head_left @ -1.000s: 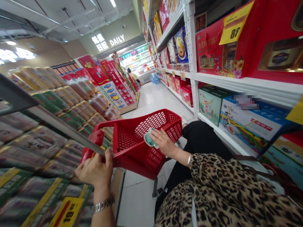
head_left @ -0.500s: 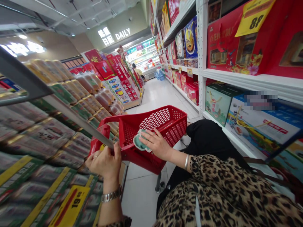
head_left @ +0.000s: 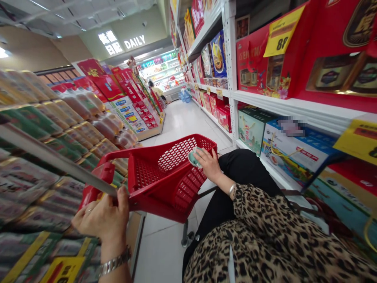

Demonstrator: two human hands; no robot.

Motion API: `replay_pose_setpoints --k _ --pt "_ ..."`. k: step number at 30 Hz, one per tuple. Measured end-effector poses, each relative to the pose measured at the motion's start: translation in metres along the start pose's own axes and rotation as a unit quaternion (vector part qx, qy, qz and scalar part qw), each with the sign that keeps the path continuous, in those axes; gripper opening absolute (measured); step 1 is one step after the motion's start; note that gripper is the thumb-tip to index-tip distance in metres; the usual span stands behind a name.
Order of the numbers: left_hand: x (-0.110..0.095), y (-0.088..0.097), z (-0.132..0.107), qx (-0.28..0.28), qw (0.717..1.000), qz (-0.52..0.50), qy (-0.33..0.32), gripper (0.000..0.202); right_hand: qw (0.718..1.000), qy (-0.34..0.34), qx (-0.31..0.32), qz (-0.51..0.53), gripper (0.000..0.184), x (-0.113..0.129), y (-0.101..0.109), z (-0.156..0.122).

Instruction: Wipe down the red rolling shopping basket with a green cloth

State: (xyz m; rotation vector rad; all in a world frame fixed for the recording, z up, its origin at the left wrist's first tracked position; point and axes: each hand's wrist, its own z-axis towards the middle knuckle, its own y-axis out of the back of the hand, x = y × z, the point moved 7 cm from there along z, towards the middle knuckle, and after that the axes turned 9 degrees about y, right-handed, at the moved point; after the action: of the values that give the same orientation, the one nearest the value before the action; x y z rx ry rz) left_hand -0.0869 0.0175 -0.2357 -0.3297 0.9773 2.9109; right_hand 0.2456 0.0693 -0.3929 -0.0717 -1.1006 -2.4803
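Note:
A red plastic shopping basket trolley with perforated sides stands in the aisle in front of me, on small wheels. My left hand is closed on its near left end, by the foot of a slanting grey pole. Part of the left fingers is hidden under the hand. With my right hand I press a folded pale green and white cloth against the basket's right-hand rim, near its far end. The fingers lie over the cloth. Inside the basket, the visible part shows bare red mesh.
Stacked bottle packs line the left side. White shelves with red gift boxes and carton boxes run close on my right. Pale floor tiles lead to a lit cooler with a person nearby.
My right hand has slid the cloth along the basket's rim, away from me toward the far end. My left hand keeps its hold. The view has shifted, moving the scene leftward.

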Motion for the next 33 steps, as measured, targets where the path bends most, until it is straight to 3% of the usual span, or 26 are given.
replay_pose_setpoints --k 7,12,16,22,33 --pt "0.001 0.003 0.000 0.001 1.000 -0.002 0.012 0.043 0.990 -0.141 -0.021 -0.001 0.072 -0.054 0.003 -0.007" --pt "0.004 0.004 0.000 -0.002 1.000 0.008 0.005 0.042 0.992 -0.121 -0.035 0.025 0.071 -0.048 -0.001 -0.004" --pt "0.010 0.005 0.000 0.002 1.000 0.006 0.014 0.044 0.998 -0.059 -0.021 0.033 0.064 -0.014 -0.003 -0.002" --pt "0.013 0.005 -0.001 -0.006 1.000 0.011 0.017 0.044 0.995 0.078 -0.032 0.051 0.056 0.060 -0.004 0.004" --pt "0.005 -0.001 -0.003 -0.009 0.998 0.055 -0.005 0.038 0.977 0.188 -0.011 0.105 0.047 0.174 0.012 0.041"
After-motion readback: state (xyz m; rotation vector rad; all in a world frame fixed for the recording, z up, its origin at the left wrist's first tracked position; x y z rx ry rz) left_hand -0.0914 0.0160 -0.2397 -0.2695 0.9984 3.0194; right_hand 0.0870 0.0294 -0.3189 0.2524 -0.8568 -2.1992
